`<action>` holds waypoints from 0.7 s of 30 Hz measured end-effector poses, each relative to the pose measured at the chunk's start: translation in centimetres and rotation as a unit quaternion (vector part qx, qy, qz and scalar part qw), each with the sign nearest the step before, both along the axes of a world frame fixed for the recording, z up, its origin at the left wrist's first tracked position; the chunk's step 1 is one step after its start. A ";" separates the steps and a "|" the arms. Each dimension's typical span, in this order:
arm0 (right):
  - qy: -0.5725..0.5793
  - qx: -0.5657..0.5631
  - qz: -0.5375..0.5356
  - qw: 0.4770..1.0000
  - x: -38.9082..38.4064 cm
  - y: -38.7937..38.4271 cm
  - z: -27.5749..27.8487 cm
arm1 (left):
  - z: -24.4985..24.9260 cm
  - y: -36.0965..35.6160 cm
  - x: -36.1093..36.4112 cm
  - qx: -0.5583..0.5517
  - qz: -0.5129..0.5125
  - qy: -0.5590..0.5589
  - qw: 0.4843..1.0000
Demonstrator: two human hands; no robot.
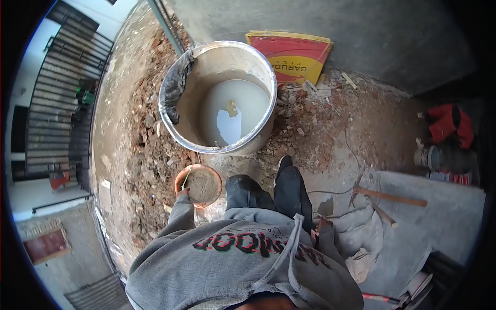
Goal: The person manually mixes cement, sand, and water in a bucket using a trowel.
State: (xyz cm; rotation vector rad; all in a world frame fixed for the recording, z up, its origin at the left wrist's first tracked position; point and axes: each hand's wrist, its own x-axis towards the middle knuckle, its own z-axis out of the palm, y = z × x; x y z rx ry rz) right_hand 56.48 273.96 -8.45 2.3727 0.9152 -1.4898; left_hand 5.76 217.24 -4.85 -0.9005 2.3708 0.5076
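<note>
My left hand (183, 192) is closed on the near left rim of a round orange pan (219, 179). Grey mortar (202, 187) fills much of the pan. On my other side, my right hand (322, 224) is low beside my thigh, partly covered by the sleeve, its fingers curled. Just ahead of it shows the dark grey blade of a trowel (326, 204), whose handle is hidden in the hand. Beyond the pan stands a large tub (214, 150) of cloudy water, with a dark wet cloth (177, 85) draped over its left rim.
Rubble (150, 129) lies along the left. A red and yellow sign (294, 54) leans against the grey wall (361, 36). At right are a wooden-handled tool (392, 197), crumpled sacking (361, 227), a bucket (428, 157) and a person in red (448, 124).
</note>
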 end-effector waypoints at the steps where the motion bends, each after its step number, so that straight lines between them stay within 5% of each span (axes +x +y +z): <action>1: -0.006 -0.007 0.037 0.999 -1.2 3.0 1.3 | -2.1 -1.1 1.7 -0.035 -0.030 -0.030 0.998; 2: 0.025 0.004 0.101 0.995 -3.0 6.4 5.2 | -5.5 -3.1 3.4 -0.008 0.075 -0.034 0.997; 3: 0.057 0.015 0.162 0.985 -4.4 9.6 7.5 | -6.3 -4.1 5.4 -0.111 -0.175 -0.078 0.975; 4: 0.058 0.034 0.215 0.974 -4.3 13.2 6.2 | -5.5 -2.8 7.4 -0.032 -0.158 -0.088 0.983; 5: 0.056 0.034 0.249 0.966 -5.1 16.5 6.6 | -7.1 -1.3 9.0 -0.017 0.077 -0.089 0.993; 6: 0.027 0.037 0.248 0.968 -6.5 19.4 6.8 | -6.8 -0.4 11.2 -0.045 -0.041 -0.081 0.995; 7: -0.001 0.044 0.250 0.967 -8.1 22.2 6.7 | -8.6 0.9 13.1 -0.045 0.030 -0.042 0.998; 8: -0.003 0.071 0.296 0.952 -9.0 24.9 6.2 | -11.3 2.7 15.3 0.044 0.230 0.045 0.971; 9: -0.006 0.075 0.337 0.939 -10.8 27.2 6.2 | -6.5 7.9 17.1 0.060 0.252 0.102 0.960; 10: -0.021 0.109 0.379 0.919 -12.5 28.6 6.3 | -8.3 9.9 18.6 -0.025 0.220 0.094 0.971; 11: -0.035 0.146 0.421 0.895 -14.4 29.9 6.6 | -8.7 11.2 20.0 0.074 0.214 0.014 0.974; 12: -0.043 0.151 0.464 0.872 -17.0 31.5 8.2 | -11.1 12.8 22.6 0.104 0.327 0.014 0.939; 14: -0.025 0.159 0.594 0.788 -22.3 32.5 11.0 | -10.2 16.9 25.6 0.069 0.344 0.011 0.936; 17: 0.039 0.132 0.695 0.706 -30.7 32.0 12.0 | -17.2 20.7 31.2 0.064 0.317 -0.024 0.946; 19: 0.013 0.128 0.820 0.558 -35.6 31.1 11.0 | -16.2 24.9 32.7 0.089 0.364 -0.025 0.927; 21: 0.030 0.120 0.867 0.483 -40.7 29.1 8.3 | -15.3 28.3 33.3 0.075 0.451 -0.034 0.889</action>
